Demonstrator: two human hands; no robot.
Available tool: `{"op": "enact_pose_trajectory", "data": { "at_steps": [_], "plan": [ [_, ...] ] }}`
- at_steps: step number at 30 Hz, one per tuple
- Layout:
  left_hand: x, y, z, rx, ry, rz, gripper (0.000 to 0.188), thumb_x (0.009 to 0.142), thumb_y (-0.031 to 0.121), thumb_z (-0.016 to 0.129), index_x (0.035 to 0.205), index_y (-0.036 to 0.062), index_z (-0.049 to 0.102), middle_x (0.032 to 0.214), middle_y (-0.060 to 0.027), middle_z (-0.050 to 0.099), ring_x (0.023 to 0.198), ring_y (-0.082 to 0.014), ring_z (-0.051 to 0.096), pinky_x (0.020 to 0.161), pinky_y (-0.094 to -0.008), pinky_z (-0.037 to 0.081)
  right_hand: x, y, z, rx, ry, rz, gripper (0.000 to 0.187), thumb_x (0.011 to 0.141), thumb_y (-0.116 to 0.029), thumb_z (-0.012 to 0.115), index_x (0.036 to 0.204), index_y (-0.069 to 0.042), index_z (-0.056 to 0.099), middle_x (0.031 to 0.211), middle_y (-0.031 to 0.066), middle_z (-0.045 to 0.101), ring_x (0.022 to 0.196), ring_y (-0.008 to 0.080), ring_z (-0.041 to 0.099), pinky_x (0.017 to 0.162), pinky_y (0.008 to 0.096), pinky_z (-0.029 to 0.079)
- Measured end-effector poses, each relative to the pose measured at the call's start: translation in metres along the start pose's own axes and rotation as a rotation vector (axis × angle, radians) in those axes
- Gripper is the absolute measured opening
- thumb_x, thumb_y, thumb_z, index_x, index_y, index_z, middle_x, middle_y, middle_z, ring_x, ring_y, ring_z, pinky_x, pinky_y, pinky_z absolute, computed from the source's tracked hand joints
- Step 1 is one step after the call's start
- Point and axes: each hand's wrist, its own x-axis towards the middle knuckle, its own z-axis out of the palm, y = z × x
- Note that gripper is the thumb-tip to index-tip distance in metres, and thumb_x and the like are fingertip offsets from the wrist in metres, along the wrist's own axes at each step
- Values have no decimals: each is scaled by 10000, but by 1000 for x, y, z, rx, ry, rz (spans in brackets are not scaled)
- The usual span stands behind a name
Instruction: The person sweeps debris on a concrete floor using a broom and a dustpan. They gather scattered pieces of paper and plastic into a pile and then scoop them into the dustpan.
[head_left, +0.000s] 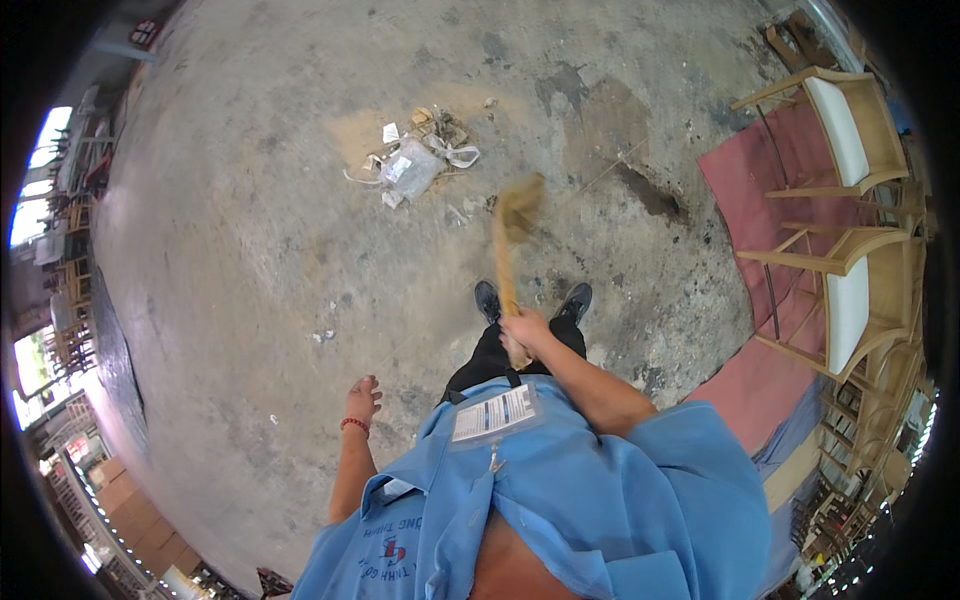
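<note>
My right hand (527,334) is closed around the handle of a straw broom (503,260), in front of my legs. The broom's tan bristle head, smeared by motion, is just above the concrete floor or touching it; I cannot tell which. Beyond and left of the broom lies a heap of litter (412,165): a clear plastic bag, white strips, paper scraps and brownish dust. My left hand (363,399) hangs out to the left with loosely bent fingers and nothing in it, a red bead bracelet on the wrist.
Wooden chairs with white seats (848,305) stand along the right on a reddish sheet (745,190). A dark hollow (655,192) marks the floor right of the broom. Stacked furniture (75,285) lines the left edge, with cardboard boxes (135,512) at the lower left.
</note>
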Motion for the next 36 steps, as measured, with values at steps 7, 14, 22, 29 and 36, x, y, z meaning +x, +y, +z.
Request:
{"op": "enact_pose_trajectory", "data": {
  "at_steps": [7, 14, 22, 29, 36],
  "plan": [
    [8, 19, 3, 108, -26, 17, 438, 950, 398, 455, 1235, 79, 552, 1203, -76, 603, 957, -231, 611, 754, -406, 507, -35, -48, -43, 140, -172, -84, 347, 788, -56, 596, 1135, -57, 576, 666, 81, 566, 493, 163, 548, 444, 325, 463],
    [39, 92, 65, 185, -145, 139, 460, 943, 420, 452, 1233, 79, 557, 1219, -87, 592, 986, -242, 600, 750, -416, 503, -187, 19, -231, -821, 453, -343, 655, 718, -164, 650, 1339, -62, 473, 1013, 211, 649, 888, 312, 648, 799, 361, 498],
    [5, 141, 129, 230, -160, 210, 484, 942, 432, 461, 1263, 76, 524, 1231, -90, 577, 1004, -255, 585, 764, -422, 493, -170, 88, -412, -679, 739, 4, 528, 745, -176, 612, 1254, -57, 543, 956, 238, 657, 893, 365, 650, 784, 421, 503],
    [-63, 137, 193, 325, -91, 134, 499, 944, 422, 449, 1290, 66, 498, 1266, -108, 566, 1057, -310, 589, 799, -465, 500, -17, 37, -455, -647, 706, -76, 346, 729, -164, 627, 1023, 17, 618, 968, 248, 654, 946, 385, 637, 795, 454, 515],
    [-81, 170, 263, 406, -150, 161, 495, 933, 459, 459, 1266, 99, 525, 1257, -80, 570, 1005, -267, 591, 773, -423, 485, -27, -39, -425, -758, 402, -245, 391, 721, -136, 606, 1097, -26, 614, 1014, 234, 647, 952, 386, 630, 816, 445, 509]
  ]
}}
